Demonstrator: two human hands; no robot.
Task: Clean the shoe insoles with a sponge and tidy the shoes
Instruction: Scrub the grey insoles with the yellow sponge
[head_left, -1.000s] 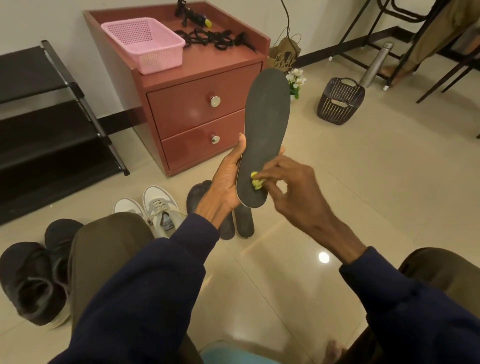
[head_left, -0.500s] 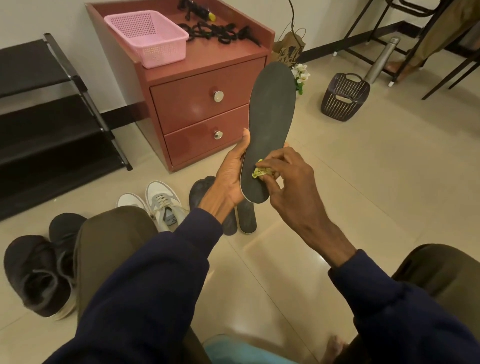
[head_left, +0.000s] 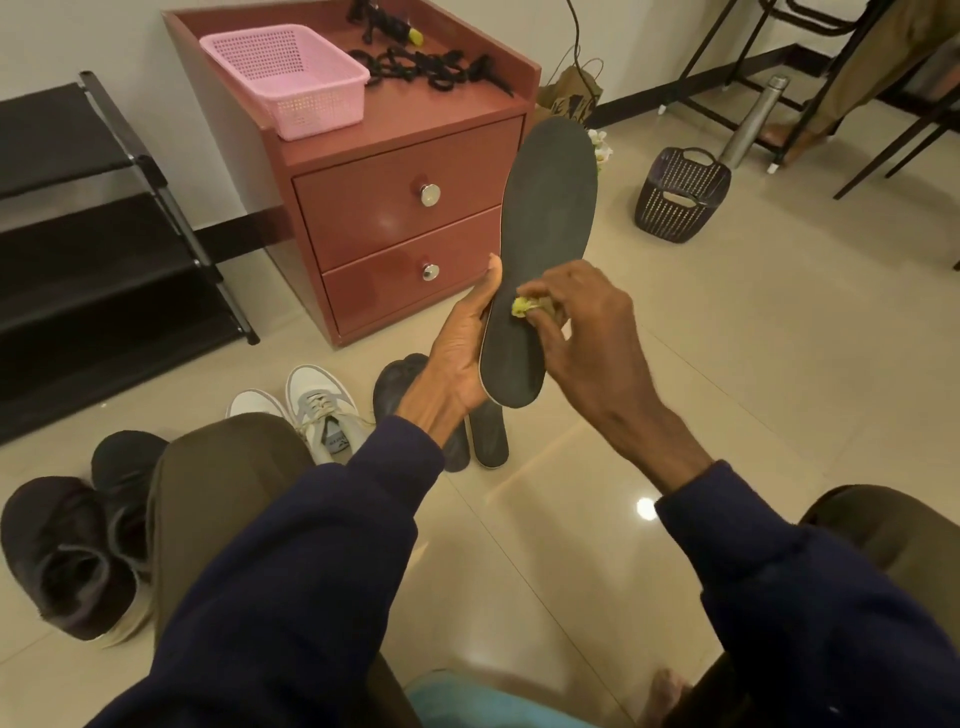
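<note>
shiny tiled floor (head_left: 779, 364), red drawer unit (head_left: 405, 228) far left, left hand (head_left: 457, 358) grip curled round the near end of a dark insole (head_left: 545, 234), right hand (head_left: 597, 338) grip pinching a yellow sponge (head_left: 519, 306) onto it

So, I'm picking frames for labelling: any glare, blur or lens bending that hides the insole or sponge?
Head view: a lamp glare spot sits on the floor, clear of the insole; the wide lens bows the shoe rack at the left edge; the sponge is small, slightly soft, mostly covered by the right hand.
</note>
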